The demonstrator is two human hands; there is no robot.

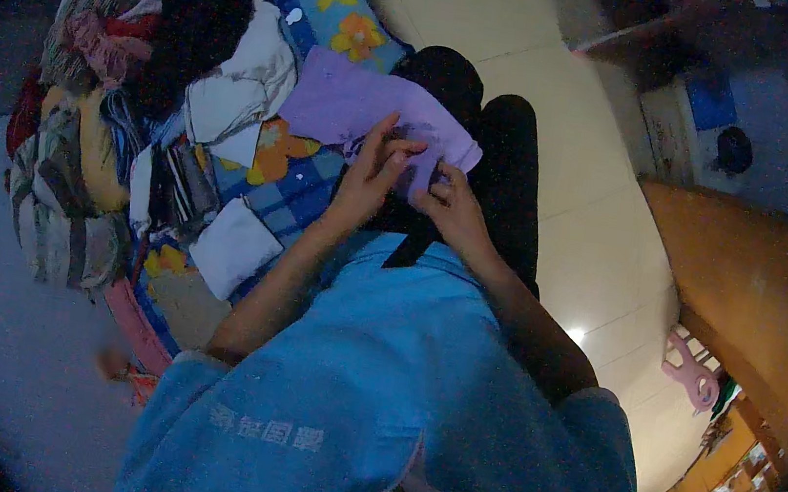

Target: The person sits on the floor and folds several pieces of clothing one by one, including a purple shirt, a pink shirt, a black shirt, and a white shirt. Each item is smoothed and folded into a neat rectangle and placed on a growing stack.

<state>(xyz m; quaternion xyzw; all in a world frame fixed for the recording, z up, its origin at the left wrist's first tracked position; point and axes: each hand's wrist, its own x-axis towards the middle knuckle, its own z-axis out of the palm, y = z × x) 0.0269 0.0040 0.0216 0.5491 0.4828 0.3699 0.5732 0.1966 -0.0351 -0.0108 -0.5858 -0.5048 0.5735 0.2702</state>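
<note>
A purple garment (pixel 359 105) lies across my thighs, its left end reaching over the flowered bedding. My left hand (pixel 375 177) rests at its lower middle, index finger raised and apart from the thumb; whether cloth is pinched there is unclear. Fingers of my right hand (pixel 452 207) are curled on the lower edge of the same garment, pinching a bit of it. On the bedding to the left are a folded white cloth (pixel 236 249) and another folded white piece (pixel 223 107).
A heap of mixed clothes (pixel 78 170) covers the far left of the patterned bedding (pixel 298 186). Pale floor tiles (pixel 587 233) run along the right. Beyond them stand a wooden door (pixel 736 281) and a pink plastic chair (pixel 692 375).
</note>
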